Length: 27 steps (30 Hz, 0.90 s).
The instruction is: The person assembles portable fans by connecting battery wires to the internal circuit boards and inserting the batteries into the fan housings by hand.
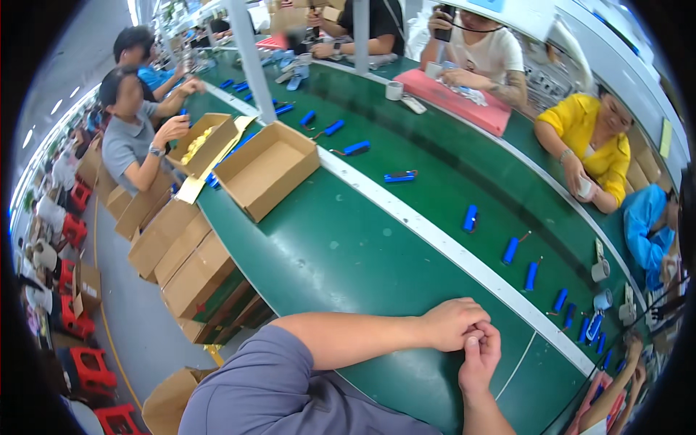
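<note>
Blue cylindrical packs with thin wire leads (531,276) lay strung out along the broad green belt (449,188), across the straight white rail (451,252) from the person. One of the closest was ahead and to the right of the grip, its long axis pointing roughly away from the body, leaning slightly right. The bare left hand (451,324) looked marginally nearer to it than the bare right hand (481,359), which sat just below it in view. Both hands touched over the smooth green tabletop (341,254), fingers curled together; no pack showed in the grip, and I could not tell whether anything small was enclosed.

Well to the left, a shallow open brown cardboard box (268,167) stood tilted in view on the tabletop, its inner floor showing. Beyond it, beside a co-worker in grey (123,148), a second brown cardboard box (215,150) held small yellow pieces (196,143). Closed-looking brown cartons (196,268) were stacked below the table edge.
</note>
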Motion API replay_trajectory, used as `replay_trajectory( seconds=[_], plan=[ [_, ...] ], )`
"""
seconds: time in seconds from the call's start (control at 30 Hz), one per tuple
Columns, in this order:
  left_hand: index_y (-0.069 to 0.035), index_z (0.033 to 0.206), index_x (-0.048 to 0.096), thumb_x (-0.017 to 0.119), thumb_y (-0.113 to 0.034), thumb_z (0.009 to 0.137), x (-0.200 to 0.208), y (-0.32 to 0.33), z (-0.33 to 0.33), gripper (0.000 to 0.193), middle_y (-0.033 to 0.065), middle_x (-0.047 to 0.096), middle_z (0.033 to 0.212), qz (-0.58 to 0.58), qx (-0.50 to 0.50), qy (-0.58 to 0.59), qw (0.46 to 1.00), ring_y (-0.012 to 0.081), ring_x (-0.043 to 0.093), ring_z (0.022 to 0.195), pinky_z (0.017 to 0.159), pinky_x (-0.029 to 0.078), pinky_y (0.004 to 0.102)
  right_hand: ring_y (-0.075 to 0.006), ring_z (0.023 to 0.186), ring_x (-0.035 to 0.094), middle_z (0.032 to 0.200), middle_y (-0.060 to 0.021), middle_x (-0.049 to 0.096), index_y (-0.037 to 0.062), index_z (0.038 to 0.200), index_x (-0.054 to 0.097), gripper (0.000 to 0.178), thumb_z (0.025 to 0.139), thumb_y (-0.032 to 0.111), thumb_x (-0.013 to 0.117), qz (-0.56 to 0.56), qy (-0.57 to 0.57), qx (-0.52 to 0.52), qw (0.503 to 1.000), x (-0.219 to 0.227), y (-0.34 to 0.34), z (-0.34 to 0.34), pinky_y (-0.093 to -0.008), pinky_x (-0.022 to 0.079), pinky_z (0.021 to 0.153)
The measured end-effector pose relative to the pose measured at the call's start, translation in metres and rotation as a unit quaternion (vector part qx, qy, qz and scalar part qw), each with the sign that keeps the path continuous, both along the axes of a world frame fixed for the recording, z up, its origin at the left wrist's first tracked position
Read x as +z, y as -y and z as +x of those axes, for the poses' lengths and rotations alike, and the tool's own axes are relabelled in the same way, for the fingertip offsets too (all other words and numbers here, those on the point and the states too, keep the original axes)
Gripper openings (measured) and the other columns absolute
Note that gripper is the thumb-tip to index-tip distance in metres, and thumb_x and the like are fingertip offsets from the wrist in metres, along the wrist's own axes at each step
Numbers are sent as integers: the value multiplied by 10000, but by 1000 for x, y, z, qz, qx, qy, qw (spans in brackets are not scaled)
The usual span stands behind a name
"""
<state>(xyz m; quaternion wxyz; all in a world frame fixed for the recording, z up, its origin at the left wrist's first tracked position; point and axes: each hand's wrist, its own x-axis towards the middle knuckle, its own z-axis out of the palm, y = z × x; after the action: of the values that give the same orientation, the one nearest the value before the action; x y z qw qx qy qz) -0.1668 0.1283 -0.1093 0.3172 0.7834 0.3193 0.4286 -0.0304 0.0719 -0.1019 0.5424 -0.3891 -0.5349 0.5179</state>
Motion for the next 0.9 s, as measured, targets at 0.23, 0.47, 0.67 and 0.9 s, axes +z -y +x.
replay_trajectory(
  seconds=[0.23, 0.47, 0.67, 0.9],
  plan=[
    [-31, 961, 602, 655, -134, 751, 1, 2, 0, 240, 107, 633, 923, 0, 5, -3, 1000, 302, 590, 897, 751, 493, 392, -150, 933, 543, 1000, -90, 570, -26, 1150, 458, 316, 899, 137, 562, 4, -8, 14, 1000, -1, 1, 1, -294, 436, 868],
    [-31, 977, 606, 655, -142, 756, 1, 2, -1, 252, 108, 633, 936, -10, 6, -7, 1000, 303, 591, 906, 764, 495, 393, -148, 919, 537, 992, -89, 558, -23, 1159, 446, 319, 888, 89, 571, 0, -16, 19, 1000, -5, 0, 2, -301, 447, 857],
    [-32, 973, 608, 658, -137, 751, -1, 1, 0, 250, 107, 634, 928, -4, 8, -5, 1000, 300, 593, 901, 762, 497, 392, -161, 950, 541, 1039, -110, 561, -19, 1167, 442, 330, 888, 96, 576, 0, -21, 24, 999, -7, -1, 3, -310, 447, 869],
    [-34, 970, 611, 661, -125, 748, -1, -1, -1, 245, 105, 643, 931, 3, 5, -7, 1000, 297, 601, 876, 744, 503, 383, -164, 976, 543, 1060, -105, 552, -8, 1173, 439, 313, 886, 44, 554, -3, -19, 32, 999, -6, -3, 2, -311, 446, 888]
  ],
)
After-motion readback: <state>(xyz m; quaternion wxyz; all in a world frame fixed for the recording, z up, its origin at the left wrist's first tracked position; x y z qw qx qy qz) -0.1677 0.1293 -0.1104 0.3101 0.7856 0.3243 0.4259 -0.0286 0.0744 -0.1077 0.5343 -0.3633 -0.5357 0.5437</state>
